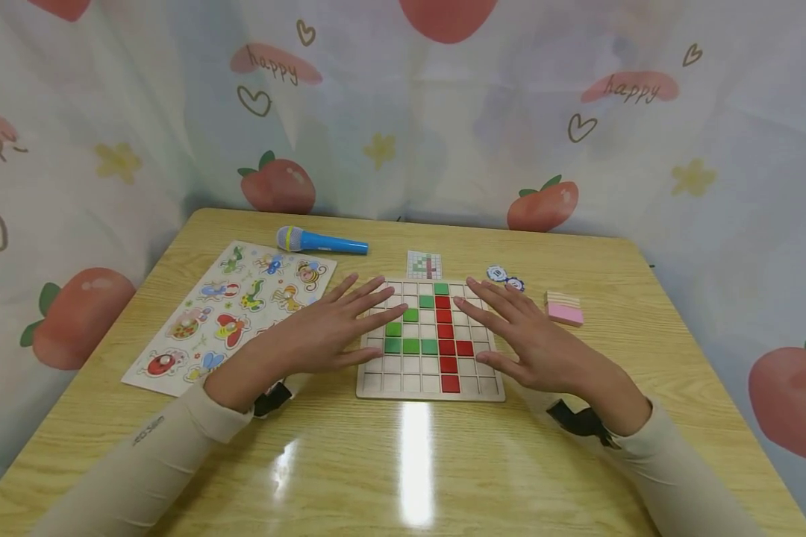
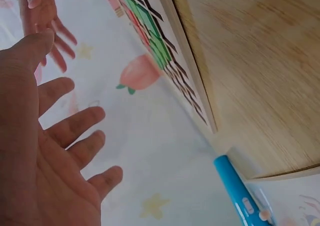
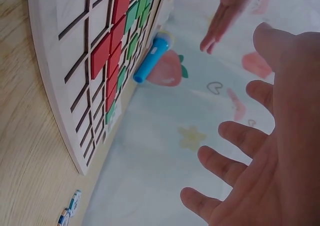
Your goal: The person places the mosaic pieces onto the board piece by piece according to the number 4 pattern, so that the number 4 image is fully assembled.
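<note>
A white grid board (image 1: 389, 384) lies on the table, with red tiles (image 1: 446, 330) in a column plus one beside it, and green tiles (image 1: 410, 345) forming a stepped outline to their left. My left hand (image 1: 322, 332) hovers over the board's left side, fingers spread, palm down. Over its right side my right hand (image 1: 544, 339) is held the same way. Both wrist views show the fingers apart from the board with nothing between them. Just behind the board lies a small pattern card (image 1: 425, 265) printed with a green and red grid.
On the left lies an insect puzzle board (image 1: 201, 328). A blue toy microphone (image 1: 332, 243) rests behind it. Right of the card are round poker-like chips (image 1: 497, 274) and a pink block with striped layers (image 1: 564, 309). A patterned curtain (image 1: 443, 134) hangs behind the table (image 1: 349, 462).
</note>
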A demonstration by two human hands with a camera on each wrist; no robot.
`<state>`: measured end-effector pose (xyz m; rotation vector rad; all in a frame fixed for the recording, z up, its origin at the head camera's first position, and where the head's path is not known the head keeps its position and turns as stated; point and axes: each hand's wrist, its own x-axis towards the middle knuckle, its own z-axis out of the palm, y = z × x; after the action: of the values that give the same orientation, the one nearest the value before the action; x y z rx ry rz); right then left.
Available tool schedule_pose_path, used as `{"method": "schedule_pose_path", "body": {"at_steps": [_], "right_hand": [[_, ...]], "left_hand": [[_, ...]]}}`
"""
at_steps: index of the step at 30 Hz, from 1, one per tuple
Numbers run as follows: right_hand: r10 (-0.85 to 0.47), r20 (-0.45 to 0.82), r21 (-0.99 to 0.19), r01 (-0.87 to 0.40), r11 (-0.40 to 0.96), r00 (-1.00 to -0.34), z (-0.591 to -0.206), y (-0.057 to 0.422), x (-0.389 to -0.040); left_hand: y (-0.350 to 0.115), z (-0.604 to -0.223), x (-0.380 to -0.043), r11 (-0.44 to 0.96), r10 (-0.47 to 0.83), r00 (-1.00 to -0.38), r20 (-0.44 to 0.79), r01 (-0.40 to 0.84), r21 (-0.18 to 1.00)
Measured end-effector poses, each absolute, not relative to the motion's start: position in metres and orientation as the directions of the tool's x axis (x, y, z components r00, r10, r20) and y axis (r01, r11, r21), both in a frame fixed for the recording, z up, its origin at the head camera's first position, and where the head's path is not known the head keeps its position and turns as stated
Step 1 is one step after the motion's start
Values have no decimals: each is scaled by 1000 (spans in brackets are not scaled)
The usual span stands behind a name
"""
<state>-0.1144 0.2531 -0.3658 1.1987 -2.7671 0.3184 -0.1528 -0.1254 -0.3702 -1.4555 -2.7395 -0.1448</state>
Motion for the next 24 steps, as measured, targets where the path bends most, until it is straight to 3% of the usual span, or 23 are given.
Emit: {"method": "schedule_pose_path", "body": {"at_steps": [17,24], "right_hand": [[-725,56,-171,-723,670,-686,-374,254,-109],[-724,48,-173,-719,673,-688,-377,254,-108]], "left_hand": [[-116,-368,-146,513,851,-512,116,858,27],[-111,-370,-145,519,847,-520,106,854,37]]}}
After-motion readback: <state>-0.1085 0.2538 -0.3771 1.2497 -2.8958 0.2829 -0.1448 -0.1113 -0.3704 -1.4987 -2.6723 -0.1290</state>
